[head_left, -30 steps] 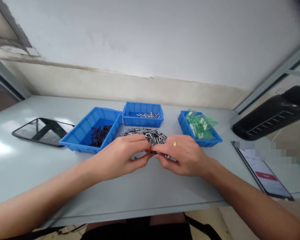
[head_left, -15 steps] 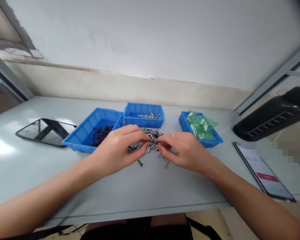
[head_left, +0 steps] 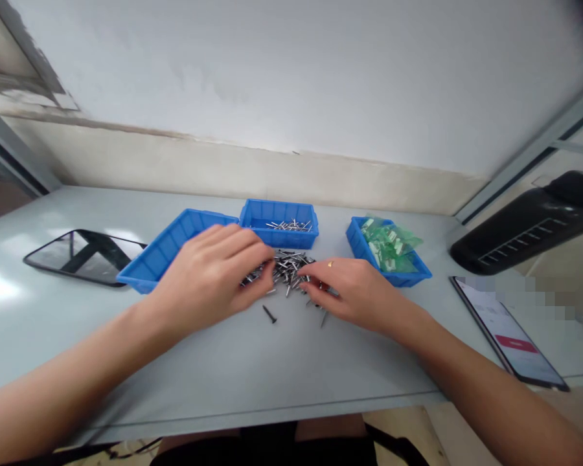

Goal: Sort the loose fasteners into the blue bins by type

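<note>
A pile of small metal nails (head_left: 289,268) lies on the grey table (head_left: 272,369) in front of three blue bins. My left hand (head_left: 208,278) rests palm down over the pile's left side, fingers stretched out and touching the nails. On the pile's right side my right hand (head_left: 354,291), with a ring on one finger, lies fingers flat and spread. One dark nail (head_left: 269,314) lies alone near the front. The left bin (head_left: 168,249) is partly hidden by my left hand.
The middle bin (head_left: 279,223) holds silver nails. The right bin (head_left: 393,255) holds green packets. A dark phone (head_left: 82,255) lies at the left, a lit phone (head_left: 510,333) at the right front. A black device (head_left: 525,226) sits at the right. A wall stands behind.
Both hands let go of the nails they pinched together and spread apart flat over the pile. Some nails have scattered toward the table's front.
</note>
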The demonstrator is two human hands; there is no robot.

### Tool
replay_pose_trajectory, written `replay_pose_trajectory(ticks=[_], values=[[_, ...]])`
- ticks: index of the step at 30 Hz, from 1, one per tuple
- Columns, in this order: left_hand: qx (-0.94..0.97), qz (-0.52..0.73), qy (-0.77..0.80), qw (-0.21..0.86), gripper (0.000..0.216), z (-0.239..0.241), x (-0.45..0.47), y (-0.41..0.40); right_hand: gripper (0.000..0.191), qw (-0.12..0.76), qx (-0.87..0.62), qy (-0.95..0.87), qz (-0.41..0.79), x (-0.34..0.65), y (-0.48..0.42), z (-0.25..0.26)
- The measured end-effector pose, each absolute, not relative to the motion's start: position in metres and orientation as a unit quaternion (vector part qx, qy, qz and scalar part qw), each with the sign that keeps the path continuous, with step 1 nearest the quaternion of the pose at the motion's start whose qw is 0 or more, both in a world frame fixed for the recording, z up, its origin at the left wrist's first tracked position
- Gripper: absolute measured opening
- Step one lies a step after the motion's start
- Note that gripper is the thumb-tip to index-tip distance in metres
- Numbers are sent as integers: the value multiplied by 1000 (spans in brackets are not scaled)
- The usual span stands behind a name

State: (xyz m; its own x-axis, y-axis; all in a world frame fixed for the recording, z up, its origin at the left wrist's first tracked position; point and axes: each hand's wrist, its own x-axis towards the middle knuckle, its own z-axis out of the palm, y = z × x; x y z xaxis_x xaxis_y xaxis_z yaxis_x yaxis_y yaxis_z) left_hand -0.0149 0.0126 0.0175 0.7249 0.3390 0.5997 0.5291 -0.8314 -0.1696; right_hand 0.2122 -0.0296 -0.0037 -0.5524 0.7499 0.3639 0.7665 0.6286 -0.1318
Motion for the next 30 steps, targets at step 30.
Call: replay_pose_trajectory(ticks=[30], values=[[-983, -74, -159, 52, 15, -1, -11, 8, 18, 84, -283, -950, -101, 199, -30, -28]])
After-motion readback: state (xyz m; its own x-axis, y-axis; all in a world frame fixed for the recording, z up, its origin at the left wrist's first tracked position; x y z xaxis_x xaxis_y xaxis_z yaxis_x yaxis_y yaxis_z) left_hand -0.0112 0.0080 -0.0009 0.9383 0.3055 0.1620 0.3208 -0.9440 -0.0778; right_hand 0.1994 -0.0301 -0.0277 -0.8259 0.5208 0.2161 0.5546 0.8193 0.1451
